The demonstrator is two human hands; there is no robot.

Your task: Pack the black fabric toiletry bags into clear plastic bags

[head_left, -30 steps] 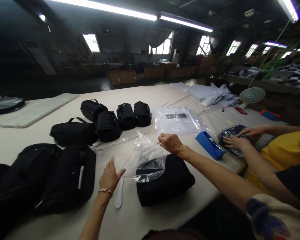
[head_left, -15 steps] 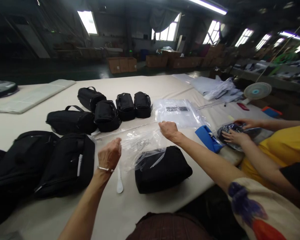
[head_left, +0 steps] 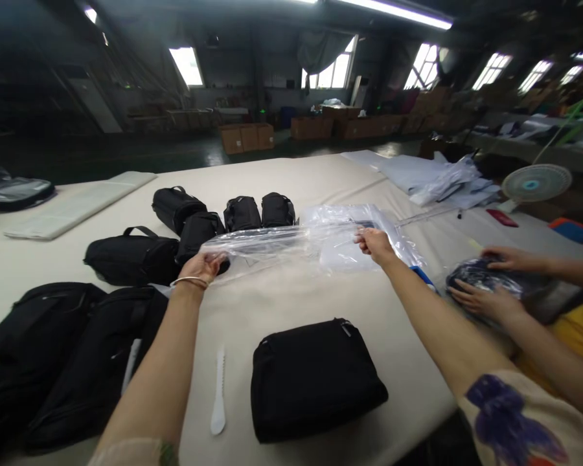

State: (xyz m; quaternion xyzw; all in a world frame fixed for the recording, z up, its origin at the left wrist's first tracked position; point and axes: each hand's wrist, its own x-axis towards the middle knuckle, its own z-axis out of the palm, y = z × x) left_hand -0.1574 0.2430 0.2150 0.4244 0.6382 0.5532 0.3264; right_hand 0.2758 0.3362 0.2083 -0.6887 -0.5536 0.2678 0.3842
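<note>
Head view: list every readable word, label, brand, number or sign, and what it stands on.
No text can be read.
Held clear bag: any print unreadable.
Stacked plastic bags: dark marking, too blurred.
White strip on black bag: any print too blurred.
Cartons: any markings too small.

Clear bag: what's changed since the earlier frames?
Left hand, open a second ago, now holds the clear bag. Right hand kept its grip, moving rightward. The bag went forward off the black case and is stretched between both hands. Case and white tool still lie on the table.
</note>
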